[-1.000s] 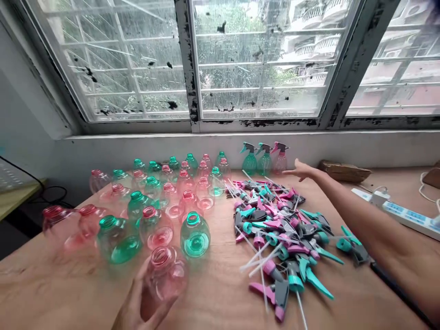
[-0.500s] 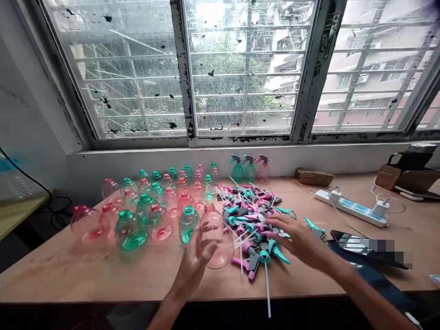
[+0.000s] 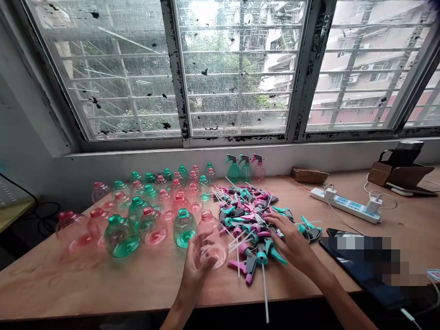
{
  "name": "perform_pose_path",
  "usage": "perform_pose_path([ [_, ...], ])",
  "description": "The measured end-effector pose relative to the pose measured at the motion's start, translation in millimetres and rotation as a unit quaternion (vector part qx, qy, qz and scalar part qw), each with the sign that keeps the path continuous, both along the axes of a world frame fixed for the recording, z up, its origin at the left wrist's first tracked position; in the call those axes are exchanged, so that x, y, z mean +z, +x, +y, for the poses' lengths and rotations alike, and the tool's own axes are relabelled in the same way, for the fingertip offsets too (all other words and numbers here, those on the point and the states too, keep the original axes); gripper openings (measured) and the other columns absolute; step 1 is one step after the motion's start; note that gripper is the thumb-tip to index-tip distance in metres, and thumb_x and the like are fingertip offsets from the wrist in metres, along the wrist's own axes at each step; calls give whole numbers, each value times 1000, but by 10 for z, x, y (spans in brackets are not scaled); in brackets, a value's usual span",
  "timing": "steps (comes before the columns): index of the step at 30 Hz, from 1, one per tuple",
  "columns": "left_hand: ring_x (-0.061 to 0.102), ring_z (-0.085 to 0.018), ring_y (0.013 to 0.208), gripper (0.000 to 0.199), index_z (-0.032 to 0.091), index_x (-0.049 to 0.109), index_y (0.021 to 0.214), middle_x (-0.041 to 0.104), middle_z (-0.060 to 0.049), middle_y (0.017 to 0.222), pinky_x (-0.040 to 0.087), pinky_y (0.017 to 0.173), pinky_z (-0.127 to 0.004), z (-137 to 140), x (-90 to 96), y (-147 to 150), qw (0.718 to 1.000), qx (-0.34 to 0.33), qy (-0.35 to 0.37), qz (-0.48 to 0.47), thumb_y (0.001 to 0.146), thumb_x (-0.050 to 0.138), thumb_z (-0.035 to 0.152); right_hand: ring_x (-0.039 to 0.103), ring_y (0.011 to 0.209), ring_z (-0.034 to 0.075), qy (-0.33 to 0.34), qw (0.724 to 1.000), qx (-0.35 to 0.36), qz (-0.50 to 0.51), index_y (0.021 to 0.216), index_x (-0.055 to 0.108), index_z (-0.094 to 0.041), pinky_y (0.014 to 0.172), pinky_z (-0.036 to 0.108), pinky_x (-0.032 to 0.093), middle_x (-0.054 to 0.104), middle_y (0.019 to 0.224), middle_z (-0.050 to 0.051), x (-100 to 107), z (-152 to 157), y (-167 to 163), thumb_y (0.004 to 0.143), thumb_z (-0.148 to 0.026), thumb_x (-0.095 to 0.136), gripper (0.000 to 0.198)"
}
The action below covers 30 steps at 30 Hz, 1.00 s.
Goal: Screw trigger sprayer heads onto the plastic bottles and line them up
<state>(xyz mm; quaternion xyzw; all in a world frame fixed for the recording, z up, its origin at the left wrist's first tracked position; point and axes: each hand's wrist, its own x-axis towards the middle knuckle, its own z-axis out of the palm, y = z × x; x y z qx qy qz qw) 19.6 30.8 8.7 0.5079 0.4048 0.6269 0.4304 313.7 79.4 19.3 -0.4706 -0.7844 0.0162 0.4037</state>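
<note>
My left hand (image 3: 197, 263) is curled round the lower left side of a clear pink spray bottle (image 3: 216, 236), which has an uncapped neck and leans slightly left. To its right lies a heap of spray trigger heads (image 3: 245, 213) in pink, teal and grey, with white dip tubes sticking out. My right hand (image 3: 290, 238) reaches over the right side of this heap, fingers stretched and apart, touching or just above it. Its fingertips partly cover the heads. One teal-collared trigger head (image 3: 261, 254) points its tube over the table's front edge.
Several uncapped pink and green bottles (image 3: 122, 236) stand on the left. Three bottles with trigger heads (image 3: 245, 169) stand by the wall. On the right are a power strip (image 3: 343, 206), a dark tablet (image 3: 354, 256), a brown block (image 3: 309, 175) and an open cardboard box (image 3: 395, 176).
The view has shifted slightly. My right hand has come lower onto the heap of trigger heads. The pink bottle in my left hand now leans a little more.
</note>
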Motion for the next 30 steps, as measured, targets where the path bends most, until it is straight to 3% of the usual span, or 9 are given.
perform_pose_path([
  [4, 61, -29, 116, 75, 24, 58, 124, 62, -14, 132, 53, 98, -37, 26, -68, 23, 1000, -10, -1, 7, 71, 83, 69, 63, 129, 27, -70, 991, 13, -112, 126, 68, -25, 112, 43, 47, 69, 138, 10, 262, 287, -106, 108, -22, 41, 32],
  [7, 62, -28, 112, 71, 23, 59, 124, 62, -15, 134, 53, 98, -39, 40, -113, 22, 1000, -22, -6, 13, 76, 76, 73, 67, 123, 28, -117, 982, -51, -143, 124, 69, -23, 100, 38, 51, 74, 129, 12, 394, 470, -174, 108, -23, 43, 31],
  [11, 59, -32, 125, 74, 24, 55, 132, 60, -15, 139, 49, 107, -44, 48, -148, 26, 999, -34, -29, 17, 76, 81, 66, 75, 87, 41, -197, 953, -164, -164, 85, 73, -16, 71, 41, 51, 78, 84, 19, 409, 605, -191, 99, -51, 62, 39],
  [15, 52, -35, 138, 77, 25, 56, 134, 59, -14, 145, 43, 115, -45, 9, -114, 52, 997, -58, -38, 24, 71, 92, 50, 74, 87, 36, -218, 946, -177, -163, 87, 70, -19, 64, 33, 43, 79, 90, 14, 371, 576, -219, 91, -51, 72, 33],
  [18, 49, -36, 142, 79, 25, 57, 135, 59, -14, 147, 43, 116, -45, -16, -74, 63, 996, -76, -37, 31, 68, 95, 43, 74, 91, 34, -204, 955, -165, -138, 99, 70, -19, 67, 32, 43, 80, 92, 11, 364, 545, -261, 87, -36, 77, 22],
  [21, 47, -36, 144, 79, 25, 57, 135, 58, -14, 148, 42, 118, -46, -15, -71, 51, 996, -77, -34, 36, 68, 95, 41, 75, 90, 35, -174, 967, -163, -88, 109, 71, -17, 71, 35, 46, 80, 88, 11, 358, 555, -289, 86, -27, 74, 25],
  [24, 48, -35, 142, 80, 27, 58, 132, 60, -13, 145, 39, 119, -47, -18, -88, 41, 997, -60, -28, 37, 65, 97, 42, 74, 94, 34, -120, 979, -167, -5, 120, 68, -14, 76, 39, 52, 79, 103, 16, 364, 584, -263, 92, -29, 66, 31],
  [27, 57, -34, 132, 83, 29, 58, 128, 66, -10, 132, 46, 113, -46, -49, -79, 56, 998, -52, -25, 33, 58, 100, 41, 73, 101, 28, -60, 981, -164, 82, 128, 63, -12, 83, 37, 58, 74, 118, 17, 426, 574, -172, 99, -36, 57, 38],
  [30, 60, -31, 127, 83, 31, 57, 129, 65, -7, 128, 51, 107, -43, -88, -45, 81, 998, -48, -21, 35, 58, 101, 35, 74, 95, 27, 69, 952, -156, 253, 132, 62, -14, 74, 37, 62, 72, 116, 14, 587, 440, -50, 98, -45, 59, 46],
])
